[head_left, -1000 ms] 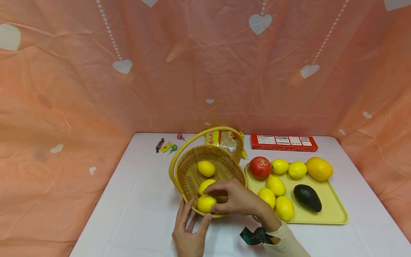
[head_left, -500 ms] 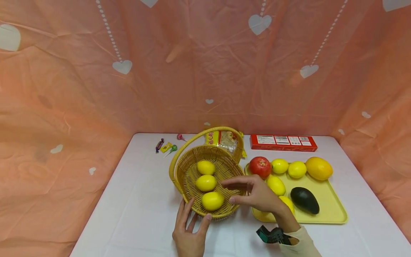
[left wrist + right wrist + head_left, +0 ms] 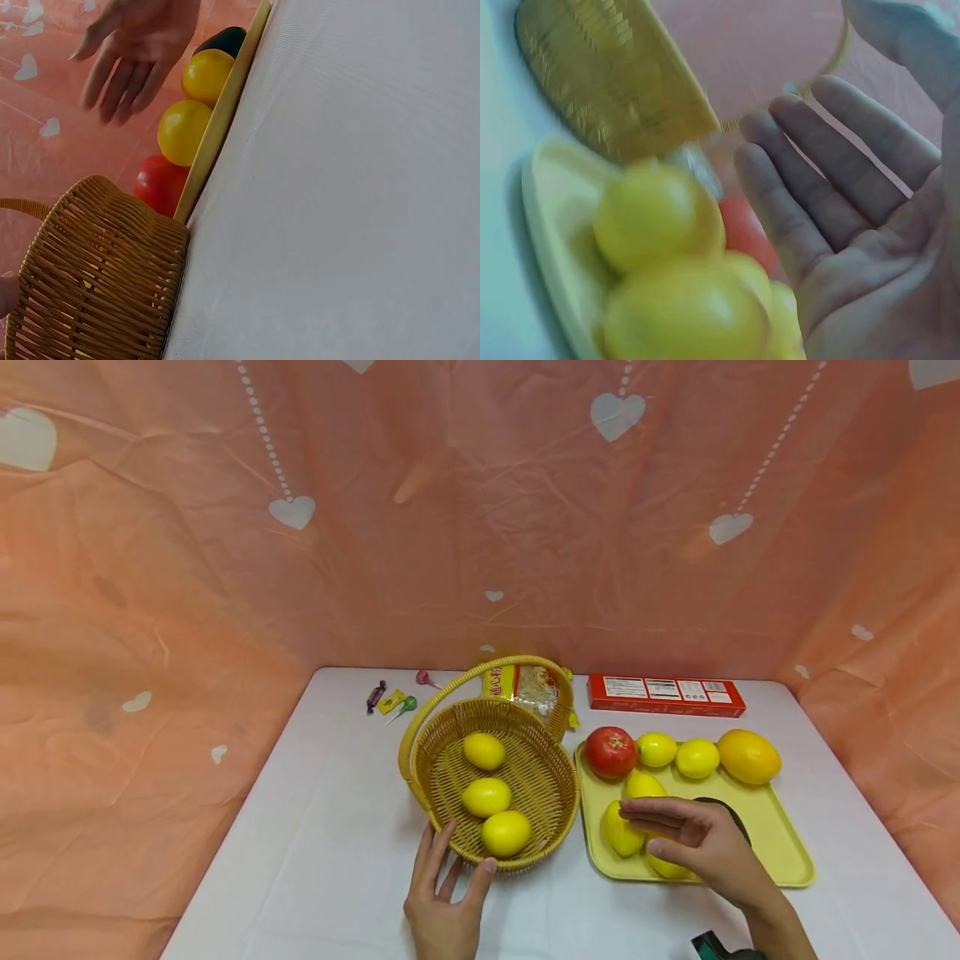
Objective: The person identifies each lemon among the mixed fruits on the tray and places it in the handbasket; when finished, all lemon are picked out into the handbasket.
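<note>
My left hand (image 3: 442, 914) rests against the near rim of a wicker basket (image 3: 536, 785), fingers spread along its outside and thumb tip at the rim. Three yellow lemons (image 3: 506, 833) lie in the basket, one behind another. Over the pale yellow tray (image 3: 787, 860) hovers my right hand (image 3: 708, 843), holding nothing, its fingers extended in the right wrist view. Beneath and beside it are several lemons (image 3: 621, 831), one partly covered by the hand. A dark avocado (image 3: 225, 41), mostly hidden behind that hand in the head view, shows in the left wrist view.
A red pomegranate (image 3: 611, 752) and an orange-yellow mango (image 3: 748, 757) sit along the tray's far side. Behind stand a red box (image 3: 666, 695) and a snack packet (image 3: 536, 689), partly behind the basket's handle. Small candies (image 3: 391, 701) lie at the back left.
My right hand has let go of the nearest lemon in the basket and moved right, over the tray. That lemon has shifted slightly right. My left hand stays at the basket.
</note>
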`<state>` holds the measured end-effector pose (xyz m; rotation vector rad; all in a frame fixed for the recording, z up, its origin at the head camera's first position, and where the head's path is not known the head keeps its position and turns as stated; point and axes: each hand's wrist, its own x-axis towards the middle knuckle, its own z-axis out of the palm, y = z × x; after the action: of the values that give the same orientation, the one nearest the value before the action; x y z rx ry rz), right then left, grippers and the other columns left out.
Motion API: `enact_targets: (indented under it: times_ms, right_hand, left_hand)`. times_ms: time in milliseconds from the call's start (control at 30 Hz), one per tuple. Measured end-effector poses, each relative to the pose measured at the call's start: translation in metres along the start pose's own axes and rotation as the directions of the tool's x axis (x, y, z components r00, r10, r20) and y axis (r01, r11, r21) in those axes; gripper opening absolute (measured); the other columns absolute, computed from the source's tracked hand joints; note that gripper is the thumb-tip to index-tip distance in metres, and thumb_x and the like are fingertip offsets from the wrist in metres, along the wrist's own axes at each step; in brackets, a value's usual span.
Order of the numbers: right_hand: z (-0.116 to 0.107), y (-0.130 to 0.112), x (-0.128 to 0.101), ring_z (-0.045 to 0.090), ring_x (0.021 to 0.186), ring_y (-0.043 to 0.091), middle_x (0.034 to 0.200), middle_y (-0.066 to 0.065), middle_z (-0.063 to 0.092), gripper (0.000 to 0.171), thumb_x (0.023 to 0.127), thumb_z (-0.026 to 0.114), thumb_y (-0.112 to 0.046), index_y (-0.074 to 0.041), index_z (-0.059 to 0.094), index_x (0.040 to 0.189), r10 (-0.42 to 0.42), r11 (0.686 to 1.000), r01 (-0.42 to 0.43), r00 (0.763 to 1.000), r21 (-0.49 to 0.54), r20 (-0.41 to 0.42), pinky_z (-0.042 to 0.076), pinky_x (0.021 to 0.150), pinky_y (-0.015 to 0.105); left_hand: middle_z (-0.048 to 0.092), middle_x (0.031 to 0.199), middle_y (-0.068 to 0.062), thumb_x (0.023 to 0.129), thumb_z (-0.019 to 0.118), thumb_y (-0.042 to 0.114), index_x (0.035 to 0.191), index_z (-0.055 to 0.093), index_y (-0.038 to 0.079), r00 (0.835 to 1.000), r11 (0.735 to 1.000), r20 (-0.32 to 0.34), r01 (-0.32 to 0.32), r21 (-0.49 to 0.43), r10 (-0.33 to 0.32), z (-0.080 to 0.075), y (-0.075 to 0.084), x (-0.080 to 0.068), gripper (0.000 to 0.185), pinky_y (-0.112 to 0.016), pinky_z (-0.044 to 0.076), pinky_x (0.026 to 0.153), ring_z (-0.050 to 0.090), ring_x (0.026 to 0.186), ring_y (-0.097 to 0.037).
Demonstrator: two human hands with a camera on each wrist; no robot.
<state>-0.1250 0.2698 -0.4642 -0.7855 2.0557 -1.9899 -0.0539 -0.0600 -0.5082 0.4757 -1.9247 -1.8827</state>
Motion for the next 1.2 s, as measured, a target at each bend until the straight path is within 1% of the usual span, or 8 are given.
enact_targets:
  times_ms: [167,300,500,600,700,900,1033,1200]
  right_hand:
    - [-0.022,0.000,-0.031,0.075,0.126,0.020,0.140,0.008,0.076,0.041,0.101,0.055,0.023,0.020,0.058,0.142,0.012,1.000,-0.013,0.999,-0.016,-0.042,0.064,0.104,0.030]
    - [-0.037,-0.002,-0.052,0.075,0.126,0.017,0.140,0.006,0.076,0.040,0.105,0.054,0.019,0.018,0.057,0.145,0.097,0.994,-0.102,0.991,-0.043,-0.091,0.065,0.102,0.028]
    - [-0.050,-0.002,-0.072,0.074,0.127,0.011,0.142,0.005,0.076,0.041,0.106,0.057,0.016,0.014,0.059,0.146,0.170,0.966,-0.192,0.976,-0.172,-0.138,0.064,0.100,0.021]
    - [-0.052,0.000,-0.078,0.074,0.124,0.007,0.140,-0.001,0.077,0.040,0.105,0.060,0.013,0.012,0.061,0.146,0.208,0.944,-0.245,0.962,-0.221,-0.175,0.064,0.096,0.018]
    - [-0.054,0.003,-0.080,0.074,0.121,0.002,0.138,-0.009,0.077,0.040,0.106,0.065,0.007,0.010,0.062,0.146,0.271,0.915,-0.319,0.939,-0.246,-0.211,0.065,0.092,0.017]
    - [-0.052,0.013,-0.075,0.068,0.121,-0.008,0.137,-0.023,0.073,0.047,0.106,0.072,-0.007,0.005,0.061,0.150,0.386,0.866,-0.437,0.894,-0.245,-0.228,0.065,0.091,0.017]
    - [-0.045,0.018,-0.066,0.068,0.121,-0.008,0.135,-0.028,0.071,0.054,0.106,0.074,-0.011,0.006,0.057,0.154,0.438,0.859,-0.478,0.872,-0.185,-0.221,0.064,0.094,0.017]
    - [-0.036,0.021,-0.056,0.071,0.119,-0.004,0.133,-0.031,0.070,0.059,0.105,0.076,-0.013,0.006,0.055,0.156,0.428,0.863,-0.471,0.874,-0.185,-0.229,0.063,0.096,0.016]
  left_hand:
    - [0.043,0.171,-0.020,0.085,0.096,0.011,0.147,0.070,0.009,1.000,1.000,0.003,0.004,-0.006,-0.004,0.000,0.001,0.000,0.067,-0.045,0.059,0.110,0.054,0.149,-0.042]
    - [0.042,0.171,-0.021,0.086,0.096,0.012,0.147,0.070,0.009,1.000,1.000,0.007,0.009,-0.007,-0.009,0.001,0.001,-0.001,0.067,-0.045,0.059,0.111,0.053,0.149,-0.042]
    - [0.043,0.171,-0.020,0.085,0.096,0.010,0.147,0.070,0.010,1.000,1.000,0.000,0.007,-0.003,-0.007,0.001,0.001,0.000,0.067,-0.045,0.059,0.110,0.054,0.149,-0.041]
    - [0.043,0.171,-0.019,0.085,0.096,0.009,0.147,0.070,0.010,1.000,1.000,0.000,0.009,-0.007,-0.009,0.001,0.000,0.000,0.067,-0.044,0.059,0.110,0.054,0.149,-0.040]
    - [0.043,0.171,-0.019,0.085,0.096,0.009,0.147,0.070,0.010,1.000,1.000,0.001,0.013,-0.004,-0.013,0.001,0.000,0.000,0.067,-0.044,0.059,0.111,0.053,0.150,-0.040]
    - [0.043,0.171,-0.019,0.085,0.096,0.011,0.147,0.071,0.011,1.000,1.000,0.001,0.009,0.007,-0.009,0.000,-0.001,0.001,0.067,-0.046,0.059,0.111,0.054,0.149,-0.040]
    - [0.044,0.171,-0.019,0.085,0.097,0.011,0.146,0.071,0.011,1.000,1.000,-0.002,0.003,0.008,-0.003,0.001,-0.002,0.001,0.067,-0.046,0.059,0.110,0.055,0.148,-0.040]
    - [0.044,0.171,-0.019,0.085,0.096,0.010,0.146,0.071,0.010,1.000,1.000,-0.006,0.002,0.012,-0.002,0.001,-0.001,0.000,0.066,-0.044,0.059,0.110,0.055,0.148,-0.040]
